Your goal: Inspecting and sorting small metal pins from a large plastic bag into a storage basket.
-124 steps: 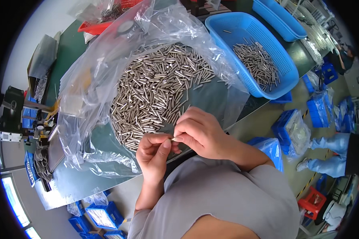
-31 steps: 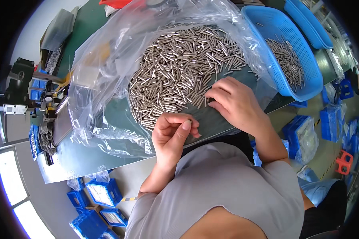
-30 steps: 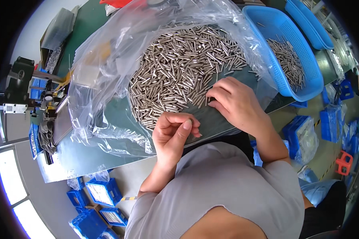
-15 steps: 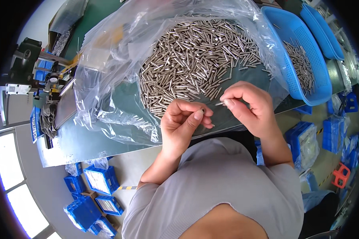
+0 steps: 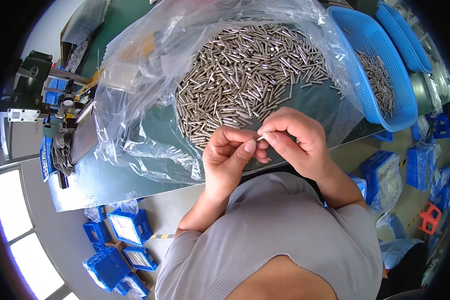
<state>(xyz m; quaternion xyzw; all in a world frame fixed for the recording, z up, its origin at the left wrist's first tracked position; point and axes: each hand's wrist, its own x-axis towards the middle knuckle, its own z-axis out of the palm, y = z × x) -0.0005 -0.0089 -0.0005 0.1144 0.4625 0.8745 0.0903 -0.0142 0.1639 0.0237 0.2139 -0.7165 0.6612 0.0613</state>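
Note:
Both my hands meet just in front of the pile, fingertips almost touching. My right hand (image 5: 299, 142) pinches a thin, light metal pin (image 5: 260, 138) between thumb and forefinger, its tip reaching to my left fingers. My left hand (image 5: 224, 160) is closed in a pinch; the small dark round part seen there earlier is now mostly hidden behind thumb and fingers. Whether the pin touches or enters that part, I cannot tell. Beyond my hands, a large heap of slim silvery-brown metal pins (image 5: 240, 70) lies spread on a clear plastic bag (image 5: 150, 120).
A blue perforated basket (image 5: 367, 100) with more pins stands at the right of the green table (image 5: 110, 185); a second blue basket (image 5: 405, 40) is behind it. Dark metal equipment (image 5: 35, 80) stands at the left. Blue crates (image 5: 130, 225) and a red stool (image 5: 429, 218) are on the floor.
My right hand has moved left with the pin, bringing it up to my left fingertips. The left hand has hardly moved, and its small dark part is now covered.

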